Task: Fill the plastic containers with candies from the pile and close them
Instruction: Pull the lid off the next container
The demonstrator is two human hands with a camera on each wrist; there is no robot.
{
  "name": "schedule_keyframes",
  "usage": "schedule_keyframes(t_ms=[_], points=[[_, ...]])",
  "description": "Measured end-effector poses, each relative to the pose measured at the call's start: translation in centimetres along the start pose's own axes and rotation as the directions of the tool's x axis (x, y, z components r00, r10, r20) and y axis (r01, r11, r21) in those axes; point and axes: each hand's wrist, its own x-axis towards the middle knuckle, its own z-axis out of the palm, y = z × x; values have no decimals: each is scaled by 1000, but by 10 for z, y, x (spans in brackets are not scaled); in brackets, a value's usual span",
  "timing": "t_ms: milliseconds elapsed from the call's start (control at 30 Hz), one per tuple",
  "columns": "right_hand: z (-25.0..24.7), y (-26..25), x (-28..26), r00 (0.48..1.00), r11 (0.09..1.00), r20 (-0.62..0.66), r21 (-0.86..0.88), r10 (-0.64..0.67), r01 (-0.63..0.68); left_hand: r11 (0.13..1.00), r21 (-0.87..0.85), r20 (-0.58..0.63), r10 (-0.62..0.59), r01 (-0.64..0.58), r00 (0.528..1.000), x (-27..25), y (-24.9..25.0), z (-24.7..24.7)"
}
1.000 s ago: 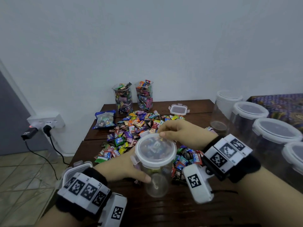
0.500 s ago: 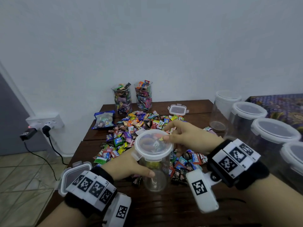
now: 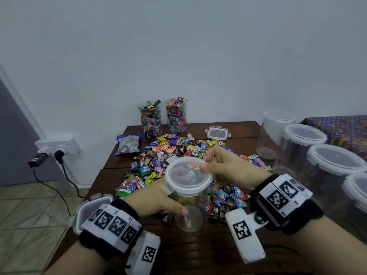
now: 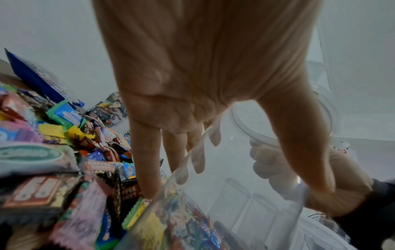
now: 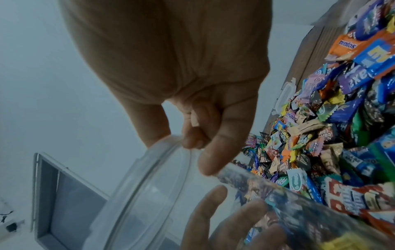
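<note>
Clear container (image 3: 188, 205) in curled left hand (image 3: 153, 199)

Both forearms are bare, each wrist wrapped in a black band (image 3: 108, 238) faced with a row of white tiles printed with black square markers. A white camera block (image 3: 245, 236) bearing one such marker hangs from each band, the right one on a small round pivot.

home interior, a plain room. dark slatted wooden table (image 3: 198, 253) pushed against a bare pale painted wall (image 3: 178, 46). tiled floor (image 3: 25, 221). wall socket (image 3: 59, 144) with two plugs and trailing cords. patterned cloth (image 3: 341, 128) on furniture at right.
</note>
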Motion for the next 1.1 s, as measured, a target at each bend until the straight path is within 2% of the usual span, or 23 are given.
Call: schedule_keyframes(t_ms=[100,167,300,500,667,767,867,967,1033,1100], points=[[2,-1,-2,1000,1000,-22,-18,1,-1,999,29,-24,-18,19,1000,1,-3,-1],[2,-2,-6,999,996,-34,-91,16,-19,999,28,-20,-24,24,1000,2,-2,-1],[3,-1,-16,994,977,-9,-185,108,-108,999,43,-17,-28,29,999,1,-3,-1],[3,0,-18,996,991,-18,-101,91,-93,998,63,-38,-28,30,999,-2,2,1],[10,4,-17,995,989,-21,113,94,-91,999,50,-18,-6,7,1000,-3,6,3],[11,5,-17,995,989,-34,120,97,-93,998,65,-16,-12,13,1000,-3,6,3],[9,2,-17,993,995,-64,11,95,-95,997,77,-20,-1,3,1000,-1,4,2],[6,-2,-17,994,976,-100,-210,39,-59,997,70,-33,32,-30,999,-1,0,3],[8,-9,-18,993,914,-97,-406,-65,20,998,52,-46,48,-46,998,-1,0,4],[11,-15,-20,990,829,-17,-548,-143,110,996,47,-64,72,-69,995,0,-2,5]])
